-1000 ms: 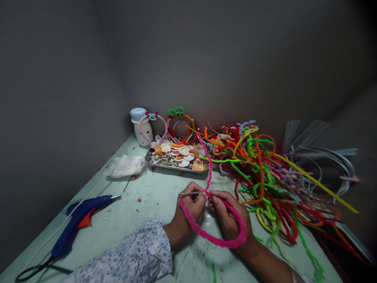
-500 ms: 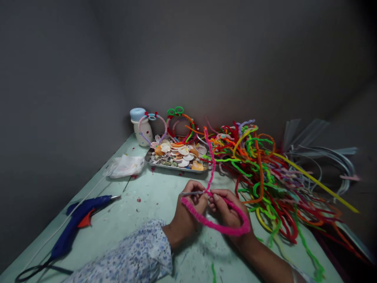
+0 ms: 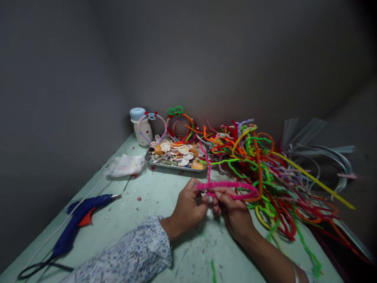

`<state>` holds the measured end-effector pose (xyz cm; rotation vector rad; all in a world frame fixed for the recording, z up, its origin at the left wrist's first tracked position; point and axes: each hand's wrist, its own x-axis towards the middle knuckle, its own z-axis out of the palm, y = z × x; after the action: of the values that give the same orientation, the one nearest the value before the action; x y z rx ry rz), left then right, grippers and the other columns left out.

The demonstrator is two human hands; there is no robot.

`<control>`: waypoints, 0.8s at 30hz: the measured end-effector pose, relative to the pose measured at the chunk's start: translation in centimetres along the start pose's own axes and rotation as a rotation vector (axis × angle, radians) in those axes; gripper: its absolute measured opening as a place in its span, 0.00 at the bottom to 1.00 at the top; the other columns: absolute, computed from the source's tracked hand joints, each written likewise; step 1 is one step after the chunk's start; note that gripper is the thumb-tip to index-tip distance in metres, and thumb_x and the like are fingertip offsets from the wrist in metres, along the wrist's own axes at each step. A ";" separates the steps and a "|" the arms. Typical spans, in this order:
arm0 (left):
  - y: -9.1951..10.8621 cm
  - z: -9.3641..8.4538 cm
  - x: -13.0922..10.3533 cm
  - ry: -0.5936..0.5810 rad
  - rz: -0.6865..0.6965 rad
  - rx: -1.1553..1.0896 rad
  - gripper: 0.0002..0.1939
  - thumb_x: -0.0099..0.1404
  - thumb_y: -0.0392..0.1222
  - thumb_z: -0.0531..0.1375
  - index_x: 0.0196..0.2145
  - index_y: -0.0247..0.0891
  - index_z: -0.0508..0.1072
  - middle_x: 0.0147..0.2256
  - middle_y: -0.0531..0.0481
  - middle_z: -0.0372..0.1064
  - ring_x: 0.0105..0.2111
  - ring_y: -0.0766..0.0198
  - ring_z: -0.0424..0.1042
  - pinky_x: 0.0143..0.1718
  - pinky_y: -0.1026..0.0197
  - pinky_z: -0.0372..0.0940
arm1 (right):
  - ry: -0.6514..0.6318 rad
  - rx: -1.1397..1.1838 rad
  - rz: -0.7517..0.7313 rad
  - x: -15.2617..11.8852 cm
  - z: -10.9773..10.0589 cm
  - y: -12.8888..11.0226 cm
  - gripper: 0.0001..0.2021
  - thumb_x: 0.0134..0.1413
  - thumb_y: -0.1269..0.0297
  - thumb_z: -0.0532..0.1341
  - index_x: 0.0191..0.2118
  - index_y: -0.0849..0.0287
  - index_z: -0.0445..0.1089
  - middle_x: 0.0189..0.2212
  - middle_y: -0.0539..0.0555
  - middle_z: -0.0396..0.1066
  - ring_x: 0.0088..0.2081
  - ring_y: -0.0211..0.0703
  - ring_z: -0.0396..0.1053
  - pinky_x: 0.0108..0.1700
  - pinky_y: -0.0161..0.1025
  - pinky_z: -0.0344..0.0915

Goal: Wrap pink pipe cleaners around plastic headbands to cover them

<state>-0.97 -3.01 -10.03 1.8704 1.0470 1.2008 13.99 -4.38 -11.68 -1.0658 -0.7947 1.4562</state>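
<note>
A curved headband (image 3: 226,184) wrapped in fuzzy pink pipe cleaner is held up over the front of the table, its bow stretching to the right. A loose length of the pink pipe cleaner (image 3: 209,167) sticks up from the wrapped end. My left hand (image 3: 188,206) is closed around the headband's left end, finger and thumb curled. With thumb and index finger, my right hand (image 3: 234,210) pinches the pink pipe cleaner beside my left fingertips. Exactly where the fingers press is partly hidden.
A blue glue gun (image 3: 79,224) lies on the left. Behind are a plastic packet (image 3: 126,166), a metal tray (image 3: 176,168) of shells, a white jar (image 3: 144,131) and finished hoops (image 3: 152,129). Tangled pipe cleaners (image 3: 265,173) fill the right, with clear bands (image 3: 319,157) beyond.
The pink headband has tipped upward, its bow swinging from below the hands to above my right hand. The loose pink end now stands lower and leans left.
</note>
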 end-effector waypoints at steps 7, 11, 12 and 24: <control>-0.2 -0.5 0.1 -0.006 0.136 0.142 0.06 0.58 0.31 0.56 0.32 0.35 0.73 0.33 0.48 0.63 0.33 0.63 0.66 0.33 0.62 0.63 | 0.073 -0.004 -0.010 0.1 0.2 0.0 0.09 0.44 0.59 0.67 0.24 0.60 0.73 0.17 0.49 0.69 0.18 0.33 0.62 0.20 0.31 0.58; -0.1 -0.9 0.5 -0.029 0.221 0.203 0.07 0.60 0.32 0.55 0.32 0.35 0.74 0.32 0.47 0.63 0.36 0.61 0.65 0.36 0.59 0.63 | 0.070 -0.051 -0.014 0.0 0.0 0.1 0.14 0.46 0.58 0.64 0.18 0.62 0.72 0.15 0.51 0.68 0.18 0.34 0.62 0.22 0.31 0.59; -0.1 -1.0 0.6 -0.036 0.234 0.199 0.08 0.61 0.32 0.55 0.33 0.35 0.74 0.32 0.47 0.64 0.36 0.60 0.65 0.36 0.59 0.63 | 0.068 -0.051 -0.019 0.0 -0.1 0.2 0.14 0.46 0.58 0.64 0.18 0.62 0.72 0.15 0.52 0.68 0.18 0.34 0.62 0.22 0.31 0.59; -0.2 -1.1 0.9 -0.062 0.163 0.098 0.09 0.65 0.39 0.58 0.42 0.38 0.75 0.36 0.46 0.69 0.38 0.62 0.69 0.40 0.58 0.65 | 0.017 0.129 -0.035 -0.3 0.4 -1.0 0.07 0.43 0.63 0.67 0.29 0.59 0.73 0.17 0.47 0.68 0.17 0.32 0.62 0.19 0.29 0.56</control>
<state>-1.79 -2.05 -9.44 2.0892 0.9499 1.1934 13.97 -4.47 -10.58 -0.9608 -0.6939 1.4468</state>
